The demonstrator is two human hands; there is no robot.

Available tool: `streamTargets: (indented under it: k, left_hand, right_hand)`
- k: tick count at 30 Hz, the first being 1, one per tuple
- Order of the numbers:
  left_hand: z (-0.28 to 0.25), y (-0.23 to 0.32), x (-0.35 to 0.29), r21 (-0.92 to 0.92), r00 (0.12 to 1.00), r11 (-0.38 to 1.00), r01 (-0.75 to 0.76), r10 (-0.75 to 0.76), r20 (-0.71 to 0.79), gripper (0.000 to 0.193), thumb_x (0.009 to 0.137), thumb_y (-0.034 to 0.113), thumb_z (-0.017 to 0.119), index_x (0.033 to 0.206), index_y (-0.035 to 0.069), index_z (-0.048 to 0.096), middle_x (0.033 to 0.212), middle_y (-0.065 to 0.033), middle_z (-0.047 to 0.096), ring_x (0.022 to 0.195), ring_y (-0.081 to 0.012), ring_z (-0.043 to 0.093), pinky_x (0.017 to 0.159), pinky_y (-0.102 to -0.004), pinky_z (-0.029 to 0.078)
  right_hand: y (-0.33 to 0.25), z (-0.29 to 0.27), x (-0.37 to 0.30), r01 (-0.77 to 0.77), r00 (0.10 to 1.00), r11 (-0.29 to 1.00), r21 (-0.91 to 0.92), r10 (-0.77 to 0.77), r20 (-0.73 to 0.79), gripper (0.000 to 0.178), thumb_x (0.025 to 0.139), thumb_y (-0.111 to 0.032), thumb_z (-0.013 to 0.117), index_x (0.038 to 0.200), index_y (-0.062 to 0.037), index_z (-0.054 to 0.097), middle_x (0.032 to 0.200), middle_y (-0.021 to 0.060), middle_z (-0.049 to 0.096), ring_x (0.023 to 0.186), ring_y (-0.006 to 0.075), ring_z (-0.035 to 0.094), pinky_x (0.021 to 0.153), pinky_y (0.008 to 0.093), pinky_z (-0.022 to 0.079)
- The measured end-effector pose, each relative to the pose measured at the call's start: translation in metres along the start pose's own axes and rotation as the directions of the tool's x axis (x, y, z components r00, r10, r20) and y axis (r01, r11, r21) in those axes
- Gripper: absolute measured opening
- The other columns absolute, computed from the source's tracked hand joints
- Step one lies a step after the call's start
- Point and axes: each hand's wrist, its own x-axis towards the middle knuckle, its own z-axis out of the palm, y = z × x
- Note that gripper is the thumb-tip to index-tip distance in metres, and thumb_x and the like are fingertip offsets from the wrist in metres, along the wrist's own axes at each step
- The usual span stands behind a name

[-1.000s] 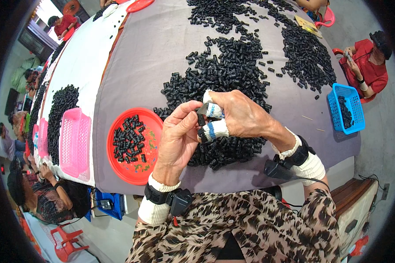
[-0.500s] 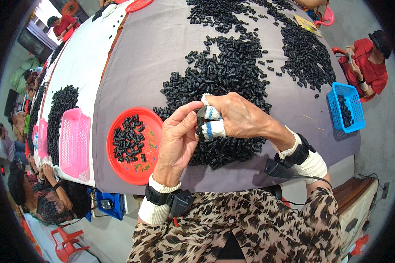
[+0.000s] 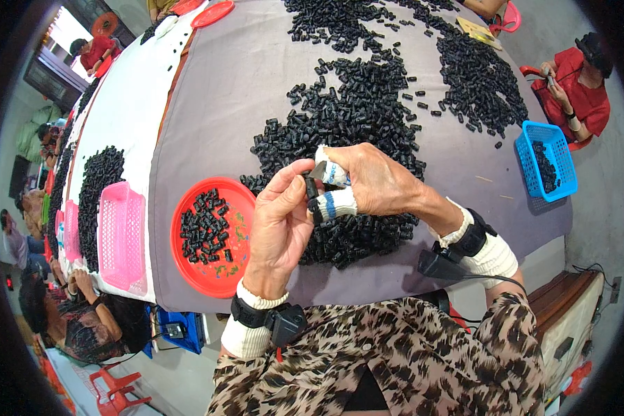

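My left hand (image 3: 277, 225) pinches a small black cylindrical piece (image 3: 310, 188) upright between thumb and fingertips, above the near end of the big pile. Closed close against it is my right hand (image 3: 378, 179), with white cloth sleeves on its thumb and finger. Between them shows the edge of a small flat grey blade (image 3: 317, 171); most of it is hidden by the cloth. Beneath and beyond both hands spreads a heap of similar black pieces (image 3: 353, 104). To the left of my left hand, a red plate (image 3: 241, 204) holds more of these pieces.
A blue basket (image 3: 565, 163) with black pieces stands at the right table edge, near a seated person in red (image 3: 572, 90). A pink basket (image 3: 121, 243) is on the white-covered table at left. More black pieces (image 3: 482, 83) lie at the far right.
My hands stay together, and the black piece now shows more clearly between my left fingertips. The blade has shifted slightly at its top. The view has tilted a little.
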Motion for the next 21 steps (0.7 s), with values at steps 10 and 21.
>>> streamTargets:
  k: [10, 21]
  left_hand:
    - [-0.0017, -0.001, -0.0011, 0.06, 0.999, 0.998, -0.015, 0.017, -0.031, 0.024, 0.087, 0.007, 0.056, 0.109, -0.003, 0.055, 0.093, -0.0084, 0.063, 0.083, -0.0136, 0.06, 0.078, -0.0257, 0.048]
    - [-0.0001, -0.0016, -0.0057, 0.176, 0.996, 0.984, -0.032, 0.046, -0.077, 0.023, 0.087, 0.004, 0.055, 0.108, -0.004, 0.056, 0.096, -0.008, 0.062, 0.084, -0.0118, 0.059, 0.075, -0.0239, 0.049]
  right_hand:
    - [0.001, 0.0006, 0.0013, -0.019, 0.998, 1.0, -0.001, 0.019, 0.054, 0.042, 0.066, -0.034, 0.072, 0.076, 0.0019, 0.053, 0.066, 0.0163, 0.058, 0.06, 0.03, 0.059, 0.056, 0.0376, 0.045]
    - [0.0023, 0.0018, -0.0008, 0.041, 0.998, 0.997, -0.06, -0.038, 0.058, 0.031, 0.069, -0.019, 0.069, 0.083, 0.0026, 0.052, 0.067, 0.0153, 0.057, 0.058, 0.0304, 0.057, 0.053, 0.0364, 0.043]
